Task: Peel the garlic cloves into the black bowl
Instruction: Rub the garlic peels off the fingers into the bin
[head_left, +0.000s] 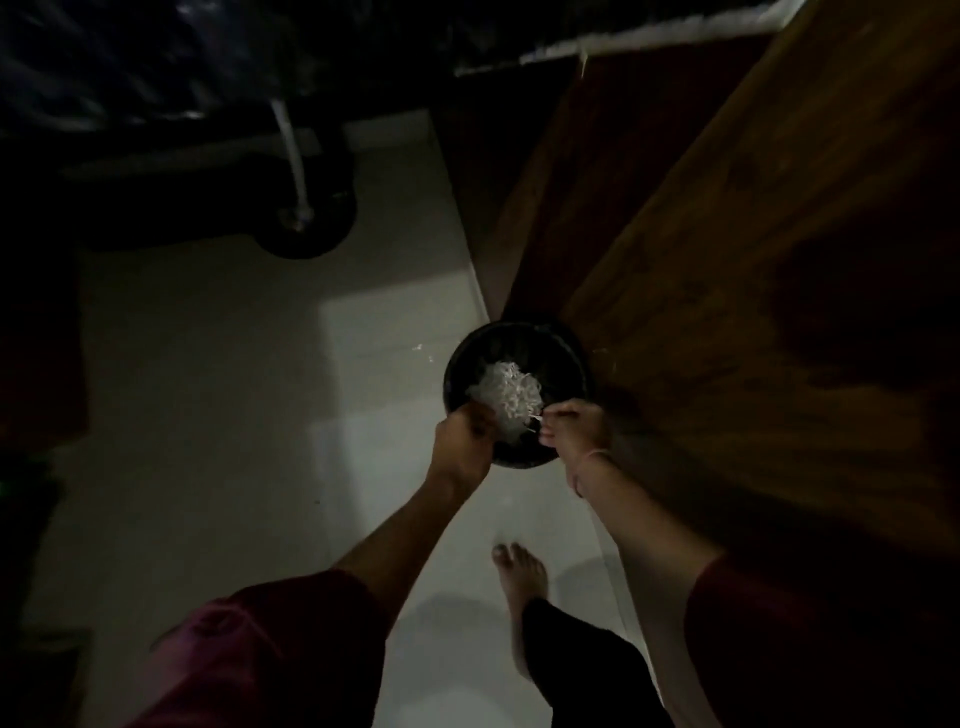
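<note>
Dimly, left hand (465, 439) and right hand (574, 428) each clasp the bowl (519, 340) by its rim (pale skins (511, 392) heaped inside).

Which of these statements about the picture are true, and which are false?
1. The left hand grips the rim of the black bowl. True.
2. The bowl is empty. False: a pale garlic heap lies in it.
3. The person wears shoes. False: the foot in view is bare.
4. The right hand pinches a pale strip at the bowl's edge. True.
</note>
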